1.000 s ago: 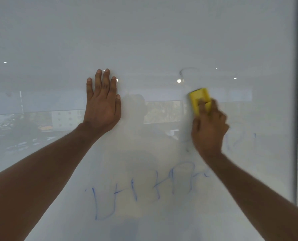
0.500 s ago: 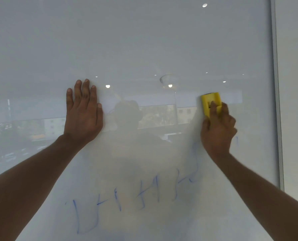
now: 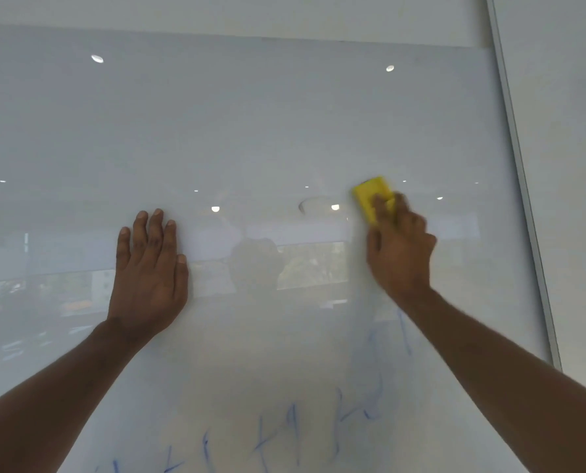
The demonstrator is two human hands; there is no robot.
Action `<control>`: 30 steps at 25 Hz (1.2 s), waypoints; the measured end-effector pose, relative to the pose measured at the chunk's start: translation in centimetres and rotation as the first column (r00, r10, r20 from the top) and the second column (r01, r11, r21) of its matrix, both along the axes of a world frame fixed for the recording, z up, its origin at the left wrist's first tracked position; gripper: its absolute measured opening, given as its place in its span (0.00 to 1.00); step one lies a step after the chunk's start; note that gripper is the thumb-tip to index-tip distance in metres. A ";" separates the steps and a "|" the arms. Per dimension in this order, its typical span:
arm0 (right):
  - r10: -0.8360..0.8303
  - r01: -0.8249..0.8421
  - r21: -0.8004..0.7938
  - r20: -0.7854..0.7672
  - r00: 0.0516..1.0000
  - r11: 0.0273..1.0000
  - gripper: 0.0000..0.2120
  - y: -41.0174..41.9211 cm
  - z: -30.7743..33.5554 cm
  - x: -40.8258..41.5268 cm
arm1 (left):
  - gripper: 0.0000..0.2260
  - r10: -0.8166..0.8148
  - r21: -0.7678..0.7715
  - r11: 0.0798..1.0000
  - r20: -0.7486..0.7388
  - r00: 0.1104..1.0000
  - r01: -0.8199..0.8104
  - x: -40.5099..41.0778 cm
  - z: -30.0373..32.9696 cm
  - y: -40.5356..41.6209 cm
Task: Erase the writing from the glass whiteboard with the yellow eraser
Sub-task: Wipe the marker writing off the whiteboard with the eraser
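The glass whiteboard [image 3: 284,124] fills the view, reflecting ceiling lights and a room. My right hand [image 3: 399,250] presses the yellow eraser [image 3: 370,194] flat against the glass at centre right, with the eraser's top sticking out above my fingers; both are motion-blurred. My left hand [image 3: 148,271] lies flat on the glass at centre left, fingers together and pointing up, holding nothing. Blue writing [image 3: 295,428] runs along the bottom of the board, partly smeared. More faint blue strokes [image 3: 402,332] show just below my right wrist.
The board's metal right edge [image 3: 520,186] runs down diagonally, with plain white wall [image 3: 571,131] beyond it. The board's top edge [image 3: 216,34] is visible near the top of the view.
The view has tilted up, so the writing sits lower in the frame. My right hand has carried the eraser up the glass, away from the writing. My left hand stays flat on the glass.
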State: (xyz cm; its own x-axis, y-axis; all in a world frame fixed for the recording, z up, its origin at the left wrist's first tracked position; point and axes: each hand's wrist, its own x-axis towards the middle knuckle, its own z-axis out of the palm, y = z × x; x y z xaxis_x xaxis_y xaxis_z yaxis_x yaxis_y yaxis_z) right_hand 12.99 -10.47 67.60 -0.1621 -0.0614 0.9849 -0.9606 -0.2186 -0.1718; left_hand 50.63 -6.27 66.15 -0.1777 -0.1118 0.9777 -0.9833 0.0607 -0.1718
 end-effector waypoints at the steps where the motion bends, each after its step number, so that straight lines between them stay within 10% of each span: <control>1: 0.024 -0.032 0.034 0.195 0.981 0.999 0.26 0.0 2.0 -0.1 | 0.27 0.001 -0.001 1.000 0.000 1.000 -0.001 -0.1 0.0 0.0; 3: 0.017 -0.035 0.051 0.310 0.951 0.998 0.27 0.7 3.7 2.2 | 0.27 0.005 0.005 1.000 0.002 1.000 -0.005 0.0 -0.1 -0.1; 6: 0.042 -0.070 -0.075 -0.327 0.944 0.995 0.25 1.5 -0.5 8.5 | 0.27 -0.003 0.004 1.000 0.000 1.000 0.003 0.0 -0.1 -0.2; 8: 0.075 -0.168 -0.037 -0.786 0.614 0.985 0.24 1.6 -6.2 11.3 | 0.27 -0.007 -0.009 1.000 0.001 1.000 0.007 0.1 -0.1 -0.2; 10: 0.073 -0.170 -0.011 -0.873 0.482 0.985 0.23 1.6 -6.8 10.5 | 0.27 -0.011 -0.014 1.000 0.006 1.000 0.011 0.1 -0.1 -0.2; 13: 0.035 -0.072 -0.084 -0.380 0.924 0.994 0.24 0.9 0.7 7.6 | 0.28 -0.011 -0.007 1.000 0.003 1.000 0.011 0.0 -0.2 -0.2; 16: 0.125 -0.124 -0.018 0.164 0.978 0.992 0.26 1.4 6.3 6.7 | 0.27 -0.008 -0.005 1.000 -0.008 1.000 0.008 0.0 -0.3 -0.2; 19: 0.074 -0.133 -0.130 -0.383 0.921 0.982 0.26 1.4 1.1 11.1 | 0.27 -0.009 0.004 1.000 -0.019 1.000 0.010 -0.2 -0.3 -0.1; 23: 0.197 -0.238 0.106 -0.894 0.402 0.965 0.20 0.8 -13.9 11.2 | 0.28 -0.001 0.019 1.000 -0.058 0.998 0.002 -0.7 -0.5 0.1; 26: 0.189 -0.248 0.052 -0.801 0.568 0.967 0.19 0.1 -13.3 5.5 | 0.29 -0.019 0.045 0.999 -0.037 0.999 0.021 -2.1 -1.0 0.0; 28: 0.180 -0.219 -0.042 -0.433 0.883 0.975 0.20 -0.5 -9.2 -0.1 | 0.28 -0.022 0.060 0.998 0.068 0.997 0.017 -3.9 -1.7 -0.4; 30: 0.091 -0.091 -0.028 0.006 0.996 0.995 0.23 -1.0 -6.9 -5.7 | 0.28 -0.025 0.077 0.997 0.147 0.989 0.013 -6.3 -2.2 -0.8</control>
